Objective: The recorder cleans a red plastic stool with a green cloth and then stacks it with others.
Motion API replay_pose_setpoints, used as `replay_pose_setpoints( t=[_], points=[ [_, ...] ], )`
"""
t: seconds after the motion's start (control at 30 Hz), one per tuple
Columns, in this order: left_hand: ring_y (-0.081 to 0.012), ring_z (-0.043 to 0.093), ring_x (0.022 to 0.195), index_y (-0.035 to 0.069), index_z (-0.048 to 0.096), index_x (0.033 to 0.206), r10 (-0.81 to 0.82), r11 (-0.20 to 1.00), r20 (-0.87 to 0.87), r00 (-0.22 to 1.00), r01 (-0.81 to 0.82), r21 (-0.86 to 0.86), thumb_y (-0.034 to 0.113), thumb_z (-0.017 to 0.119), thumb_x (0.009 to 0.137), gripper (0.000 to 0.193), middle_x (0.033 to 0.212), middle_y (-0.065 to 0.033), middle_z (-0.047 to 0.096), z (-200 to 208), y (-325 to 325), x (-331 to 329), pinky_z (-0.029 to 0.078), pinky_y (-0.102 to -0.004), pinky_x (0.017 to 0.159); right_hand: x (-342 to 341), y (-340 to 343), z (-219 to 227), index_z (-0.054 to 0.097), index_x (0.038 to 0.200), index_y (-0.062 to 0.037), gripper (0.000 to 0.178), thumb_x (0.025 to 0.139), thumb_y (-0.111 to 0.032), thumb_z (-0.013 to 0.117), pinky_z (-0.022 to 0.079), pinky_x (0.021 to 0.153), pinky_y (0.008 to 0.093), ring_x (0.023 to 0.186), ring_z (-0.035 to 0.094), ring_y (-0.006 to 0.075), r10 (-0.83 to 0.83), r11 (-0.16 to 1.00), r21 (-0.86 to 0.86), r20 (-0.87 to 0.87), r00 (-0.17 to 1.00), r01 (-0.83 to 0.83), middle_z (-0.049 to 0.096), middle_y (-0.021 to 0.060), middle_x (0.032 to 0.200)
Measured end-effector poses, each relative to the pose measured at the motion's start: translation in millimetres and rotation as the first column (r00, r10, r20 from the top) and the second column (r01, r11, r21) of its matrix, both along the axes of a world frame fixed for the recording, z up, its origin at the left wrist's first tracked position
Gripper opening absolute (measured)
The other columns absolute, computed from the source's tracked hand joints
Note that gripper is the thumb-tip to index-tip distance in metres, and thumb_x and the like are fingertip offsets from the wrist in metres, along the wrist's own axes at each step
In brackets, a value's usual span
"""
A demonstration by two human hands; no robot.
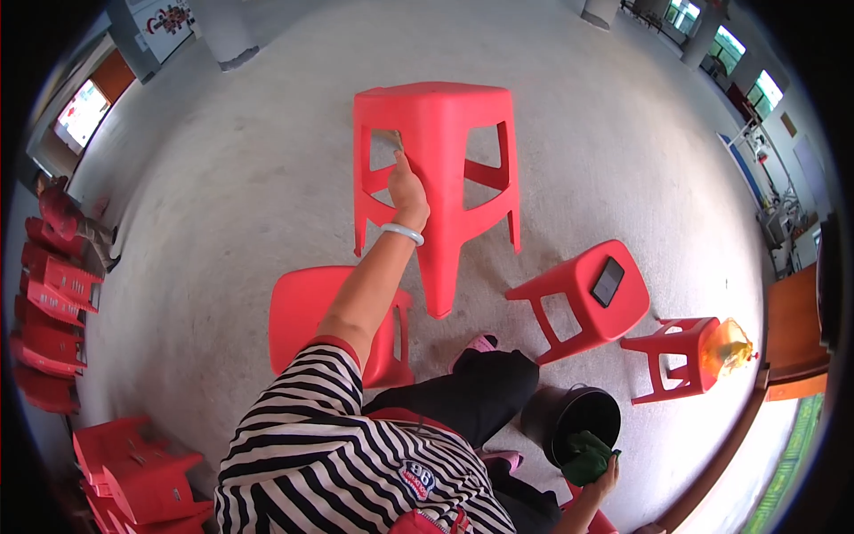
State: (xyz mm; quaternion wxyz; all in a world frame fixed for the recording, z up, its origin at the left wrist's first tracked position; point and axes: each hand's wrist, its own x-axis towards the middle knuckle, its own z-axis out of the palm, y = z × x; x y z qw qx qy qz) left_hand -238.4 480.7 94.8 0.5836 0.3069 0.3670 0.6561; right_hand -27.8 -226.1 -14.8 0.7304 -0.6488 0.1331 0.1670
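My left hand (408, 193), with a pale bangle at its wrist, is closed round a leg of a red plastic stool (439, 160). Its fingers reach through the side opening, partly hidden. The stool is upright in front of me and looks raised off the floor. At lower right my right hand (605, 485) grips a dark green cloth (585, 456). That cloth hangs at the rim of a black bucket (539, 420), partly over its mouth.
A red chair (307, 307) stands below my left arm. To the right, one red stool (578, 289) bears a black phone (608, 281); another (680, 343) has a yellow-orange plastic bag (728, 347). Red stacked chairs (53, 294) line the left, near a person (60, 214).
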Motion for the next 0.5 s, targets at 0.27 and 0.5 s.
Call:
replay_pose_setpoints(
  t=[0.27, 0.5],
  points=[
    [-0.0236, 0.058, 0.110, -0.010, 0.059, 0.122, -0.093, 0.964, -0.340, 0.936, -0.001, -0.267, 0.051, 0.041, 0.103, 0.066, 0.124, -0.0140, 0.063, -76, 5, 39, 0.042, -0.0344, 0.099, 3, -15, -24, 0.062, 0.114, -0.0038, 0.026, 0.097, -0.024, 0.062, 0.061, 0.072, 0.0421, 0.085, 0.070, 0.0297, -0.027, 0.999, -0.030, -0.012, 1.000, 0.027, 0.069, 0.0142, 0.102],
    [-0.0238, 0.060, 0.102, -0.012, 0.061, 0.116, -0.149, 0.950, -0.515, 0.844, -0.022, -0.312, 0.060, 0.040, 0.100, 0.077, 0.112, -0.0150, 0.067, -95, 19, 69, 0.046, -0.0352, 0.093, 6, 0, -21, 0.062, 0.115, -0.0041, 0.025, 0.097, -0.022, 0.064, 0.060, 0.073, 0.0403, 0.087, 0.069, 0.0264, -0.058, 0.997, -0.059, -0.058, 0.997, 0.055, 0.069, 0.0126, 0.102]
  ],
)
